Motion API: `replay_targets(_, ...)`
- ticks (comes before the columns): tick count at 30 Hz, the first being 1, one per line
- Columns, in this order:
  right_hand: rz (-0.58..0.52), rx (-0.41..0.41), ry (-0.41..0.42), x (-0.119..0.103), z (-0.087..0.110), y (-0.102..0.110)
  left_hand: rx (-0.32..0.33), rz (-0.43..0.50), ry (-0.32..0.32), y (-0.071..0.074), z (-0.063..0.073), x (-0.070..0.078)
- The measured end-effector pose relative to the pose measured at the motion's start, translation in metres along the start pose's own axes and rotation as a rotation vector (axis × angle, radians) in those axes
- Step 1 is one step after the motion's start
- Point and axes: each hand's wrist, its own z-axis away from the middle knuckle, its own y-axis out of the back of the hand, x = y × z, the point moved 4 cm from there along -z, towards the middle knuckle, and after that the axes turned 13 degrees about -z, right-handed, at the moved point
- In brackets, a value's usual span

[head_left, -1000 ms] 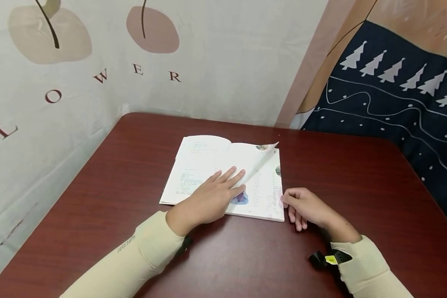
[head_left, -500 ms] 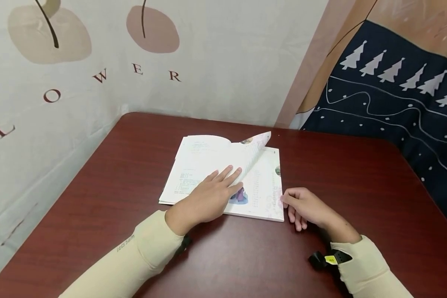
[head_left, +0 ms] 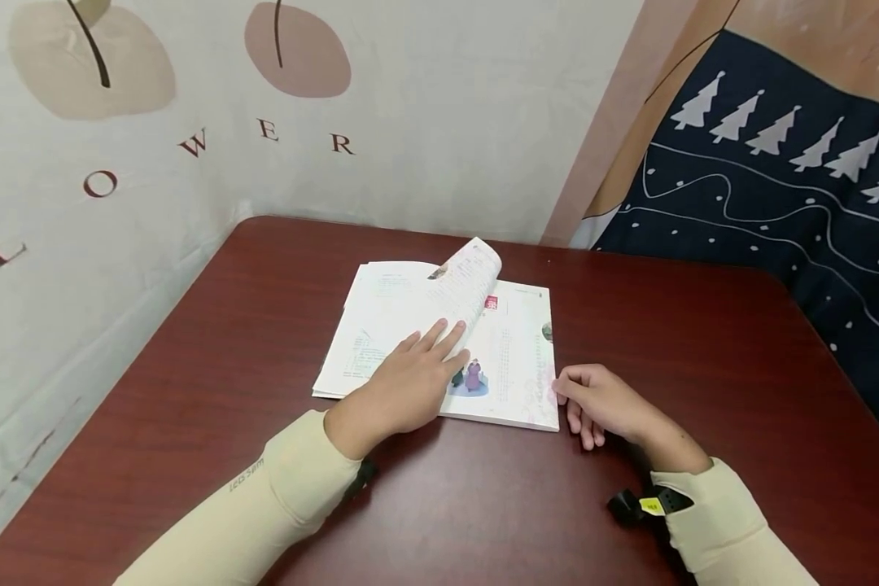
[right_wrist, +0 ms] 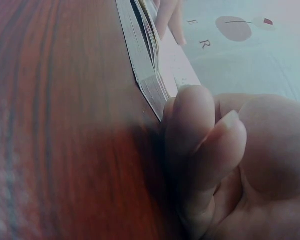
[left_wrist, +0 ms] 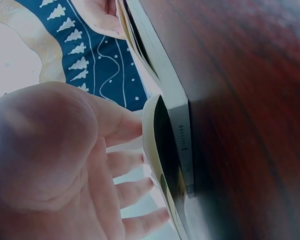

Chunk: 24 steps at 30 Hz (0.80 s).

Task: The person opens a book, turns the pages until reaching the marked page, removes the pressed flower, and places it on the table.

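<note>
While a pale backdrop lettered with L, O, W, E and R fills everything from ten to twelve o'clock, a reddish-brown desk spreads out below it, in front of the person. Over at two o'clock I can see a navy cloth with a row of white trees. Two cream sleeves reach in, the left sleeve from seven o'clock, the right sleeve from five. The book lies open near the middle of the desk. The left hand rests on it at the book's seven o'clock, fingers straight and spread, gripping nothing. At its four o'clock the right hand pinches the page edge with bent thumb and forefinger, the other fingers loosely curled beneath. One leaf arches up off the pages towards the book's twelve o'clock, its tip folded over leftward. A black wristband with a yellow tag circles the right wrist. Smaller yet, a printed purple figure shows at the book's five o'clock, and a red block at its one.
</note>
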Motion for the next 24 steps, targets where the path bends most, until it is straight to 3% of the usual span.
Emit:
replay_targets(7, -0.006, -0.019, -0.011, 0.0024, 0.0009, -0.0009, -0.045, -0.008, 0.023, -0.001, 0.0014, 0.0005)
replay_targets(24, -0.008, -0.008, 0.004, -0.0005, 0.0011, -0.0005, -0.084, -0.012, 0.09, -0.0015, 0.0003, -0.0031)
